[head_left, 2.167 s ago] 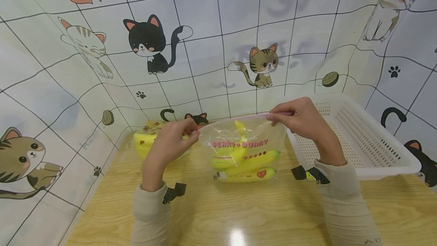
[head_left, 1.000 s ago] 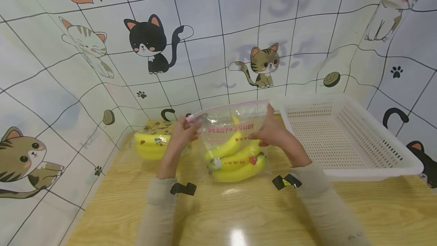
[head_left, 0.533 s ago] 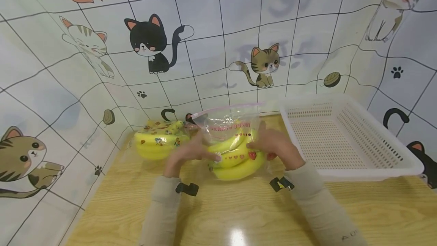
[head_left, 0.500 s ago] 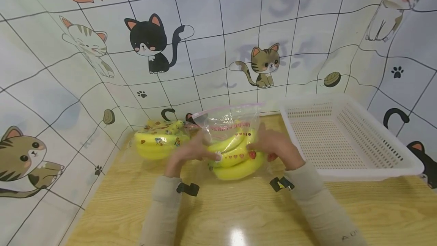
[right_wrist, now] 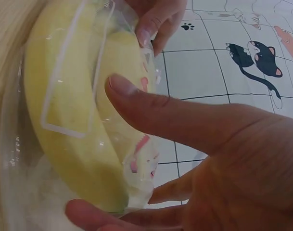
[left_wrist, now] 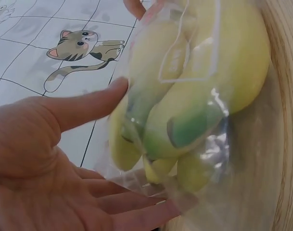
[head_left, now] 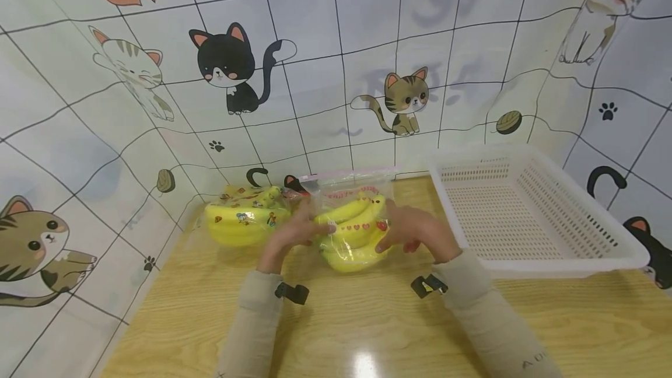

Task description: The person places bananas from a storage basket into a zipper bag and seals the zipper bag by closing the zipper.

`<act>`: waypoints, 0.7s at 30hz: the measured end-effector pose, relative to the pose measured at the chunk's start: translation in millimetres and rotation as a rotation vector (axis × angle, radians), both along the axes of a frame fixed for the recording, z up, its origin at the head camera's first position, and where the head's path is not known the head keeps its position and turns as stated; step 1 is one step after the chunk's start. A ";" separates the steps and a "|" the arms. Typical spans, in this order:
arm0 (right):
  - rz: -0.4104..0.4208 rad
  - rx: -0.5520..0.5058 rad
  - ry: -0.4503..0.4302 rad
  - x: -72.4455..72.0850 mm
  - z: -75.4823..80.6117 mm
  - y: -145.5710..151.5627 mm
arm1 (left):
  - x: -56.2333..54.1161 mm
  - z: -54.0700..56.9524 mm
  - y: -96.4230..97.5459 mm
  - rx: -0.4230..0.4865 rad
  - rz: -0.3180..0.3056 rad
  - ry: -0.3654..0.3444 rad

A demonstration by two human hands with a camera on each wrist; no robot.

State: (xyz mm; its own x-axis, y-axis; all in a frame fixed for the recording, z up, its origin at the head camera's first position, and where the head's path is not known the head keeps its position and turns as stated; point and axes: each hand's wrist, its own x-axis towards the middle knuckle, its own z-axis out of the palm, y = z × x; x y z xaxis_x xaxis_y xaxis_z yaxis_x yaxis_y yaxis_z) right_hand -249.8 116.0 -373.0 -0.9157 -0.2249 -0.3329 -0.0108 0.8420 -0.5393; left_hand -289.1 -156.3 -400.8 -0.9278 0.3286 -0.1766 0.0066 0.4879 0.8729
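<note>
A clear zip bag (head_left: 349,179) with a pink top edge and pink lettering stands on the table with several yellow bananas (head_left: 357,235) in it. From the left, my left hand (head_left: 294,229) touches the bag's side, thumb on the front and fingers fairly straight along the edge. The green banana tips (left_wrist: 192,126) show through the plastic in the left wrist view. On the other side my right hand (head_left: 420,232) has its thumb over the bag's front, with its fingers spread beside the lower edge. The bag's back is hidden.
Another clear bag of bananas (head_left: 247,220), with small printed pictures, lies at the left near the wall. A white perforated basket (head_left: 541,214) stands at the right. Behind is a wall covering (head_left: 325,92) with cats and grid lines.
Both hands have let go of the bag's top edge and moved down to its sides. The bag's top has sunk lower, and the bananas inside have shifted.
</note>
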 end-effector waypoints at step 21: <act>0.103 0.022 0.087 -9.8 -11.2 -12.2 | 4.3 5.8 8.5 -0.347 -0.111 0.326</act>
